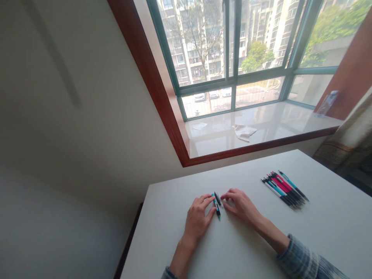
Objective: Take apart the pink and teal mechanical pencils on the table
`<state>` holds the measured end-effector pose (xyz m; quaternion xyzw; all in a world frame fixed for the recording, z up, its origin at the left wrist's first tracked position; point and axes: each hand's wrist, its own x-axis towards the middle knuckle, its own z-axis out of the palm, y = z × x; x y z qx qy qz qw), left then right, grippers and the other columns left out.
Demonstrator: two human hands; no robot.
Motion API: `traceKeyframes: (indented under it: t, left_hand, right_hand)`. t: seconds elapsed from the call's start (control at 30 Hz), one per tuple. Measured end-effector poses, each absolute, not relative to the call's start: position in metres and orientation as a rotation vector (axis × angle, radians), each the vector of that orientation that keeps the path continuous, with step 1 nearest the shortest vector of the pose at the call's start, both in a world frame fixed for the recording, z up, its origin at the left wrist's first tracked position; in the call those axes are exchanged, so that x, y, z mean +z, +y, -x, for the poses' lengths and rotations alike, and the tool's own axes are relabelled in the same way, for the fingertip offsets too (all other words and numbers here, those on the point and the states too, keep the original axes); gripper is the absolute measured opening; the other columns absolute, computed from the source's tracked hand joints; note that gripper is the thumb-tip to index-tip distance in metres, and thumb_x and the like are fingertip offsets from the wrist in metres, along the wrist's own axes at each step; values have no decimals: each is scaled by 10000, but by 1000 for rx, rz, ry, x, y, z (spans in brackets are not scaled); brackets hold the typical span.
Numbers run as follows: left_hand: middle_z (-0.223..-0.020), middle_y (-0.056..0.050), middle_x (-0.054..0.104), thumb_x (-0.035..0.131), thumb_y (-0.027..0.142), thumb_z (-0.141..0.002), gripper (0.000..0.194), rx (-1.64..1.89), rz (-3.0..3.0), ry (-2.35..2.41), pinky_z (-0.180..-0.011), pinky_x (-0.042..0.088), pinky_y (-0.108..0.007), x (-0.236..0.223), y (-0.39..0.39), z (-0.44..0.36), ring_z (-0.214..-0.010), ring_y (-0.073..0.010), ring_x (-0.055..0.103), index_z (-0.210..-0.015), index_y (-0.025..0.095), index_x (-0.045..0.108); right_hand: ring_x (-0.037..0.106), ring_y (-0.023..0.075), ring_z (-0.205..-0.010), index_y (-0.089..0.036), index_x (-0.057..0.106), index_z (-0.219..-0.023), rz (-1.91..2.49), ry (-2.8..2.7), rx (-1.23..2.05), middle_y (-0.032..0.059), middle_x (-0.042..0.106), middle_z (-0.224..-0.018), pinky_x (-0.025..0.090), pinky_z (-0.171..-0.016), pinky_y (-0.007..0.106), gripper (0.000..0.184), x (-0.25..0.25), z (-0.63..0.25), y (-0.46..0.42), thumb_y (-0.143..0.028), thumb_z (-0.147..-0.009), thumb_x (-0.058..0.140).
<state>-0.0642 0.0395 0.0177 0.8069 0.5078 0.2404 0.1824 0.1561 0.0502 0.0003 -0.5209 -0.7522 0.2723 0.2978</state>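
My left hand (198, 215) rests on the white table, its fingertips and thumb on a blue and black pen (217, 212). Right beside that pen lies a second pen with a black grip and a clear or pale body (217, 199). From the other side, my right hand (240, 204) comes close to this second pen. The right index finger and thumb are apart, with nothing visible between them; whether a fingertip touches the pen I cannot tell. Farther right, a slanted row of several pens (283, 190) in pink, blue, white and black lies side by side.
The white table (174, 201) has its far edge along the wall below a window. On the glossy sill (215, 143) are a crumpled cloth or paper (244, 132), a small paper (200, 126) and a clear bottle (328, 104). A curtain (345, 135) hangs at the right.
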Motion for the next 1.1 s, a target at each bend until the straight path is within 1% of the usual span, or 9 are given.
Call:
traceKeyframes:
  t: [0.13,0.27,0.7,0.9,1.1]
  left_hand:
    - [-1324,-16,689,625,289,-955,332,682,-2275,1447,-1089,476,-469,17,40,64,-1190,-249,637,-1279,322,688]
    - [-1329,-8,692,630,286,-951,330,686,-2287,1447,-1098,469,-466,16,40,64,-1195,-245,641,-1273,325,690]
    - [-1326,-17,690,624,315,-957,324,695,-2271,1443,-1071,487,-458,16,39,63,-1193,-255,626,-1274,316,688]
    - [-1315,-31,687,607,331,-967,317,707,-2253,1434,-1064,488,-459,17,39,63,-1188,-260,620,-1272,315,690]
    - [-1276,-29,693,603,326,-965,305,723,-2251,1440,-1031,514,-450,19,38,62,-1163,-263,629,-1249,355,708]
  right_hand:
    - [633,227,-921,-285,772,-1034,1382,-1995,722,31,703,-950,435,-887,360,191,-2,-156,50,-263,-912,627]
    - [635,225,-914,-286,771,-1032,1373,-1996,721,34,706,-952,431,-890,362,185,-4,-154,49,-269,-915,628]
    - [637,224,-928,-296,768,-1044,1378,-1986,706,27,708,-961,424,-904,368,201,-4,-152,48,-251,-907,628]
    - [640,225,-927,-282,767,-1043,1380,-1988,709,34,707,-959,433,-900,365,202,-3,-153,48,-271,-913,612]
    - [639,231,-941,-277,747,-1074,1382,-1994,721,33,705,-973,437,-911,375,222,-2,-153,48,-257,-896,615]
